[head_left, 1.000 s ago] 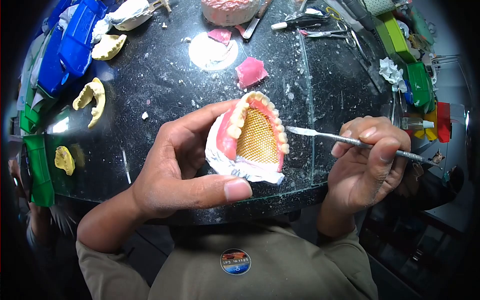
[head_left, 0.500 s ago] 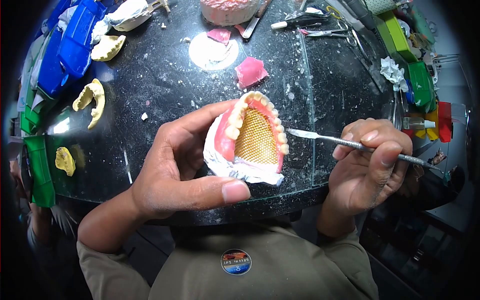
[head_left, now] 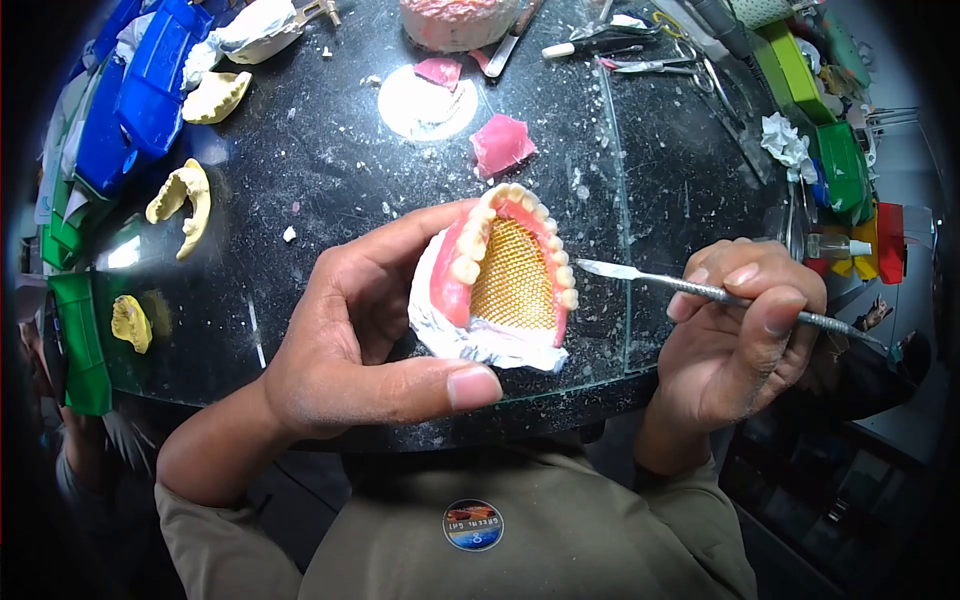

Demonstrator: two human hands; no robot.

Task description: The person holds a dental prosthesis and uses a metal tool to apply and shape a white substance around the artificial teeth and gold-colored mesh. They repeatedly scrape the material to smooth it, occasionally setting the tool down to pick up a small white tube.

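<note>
Pinching tool, near right: the right hand (head_left: 745, 345) has thumb and fingertips closed together on the metal tool (head_left: 715, 290), its flat tip just beside the right-hand teeth; whether they touch, I can't tell from where I stand.
Left hand (head_left: 350, 355): clamped on the tooth model (head_left: 450, 285), thumb along the near edge, fingers round the far left side.
White base (head_left: 440, 328): underneath, near and left; looks like plaster, so stiff, fairly weighty for its size, chippy at the rough rim, maybe powdery. Best place to take hold, broad and low.
Pink gum (head_left: 452, 283): likely wax, soft enough to dent or smear; I'd keep thumbs off.
Teeth (head_left: 467, 269): hard little things, perhaps easily nudged loose; no handle there.
Gold mesh (head_left: 512, 280): set inside the arch, thin-looking; pressing might bend it.
Black tabletop, beyond: a pink piece (head_left: 502, 145) lies just past the model, brittle at the edges, I'd guess; farther off sits a pink-topped cast (head_left: 460, 28).
</note>
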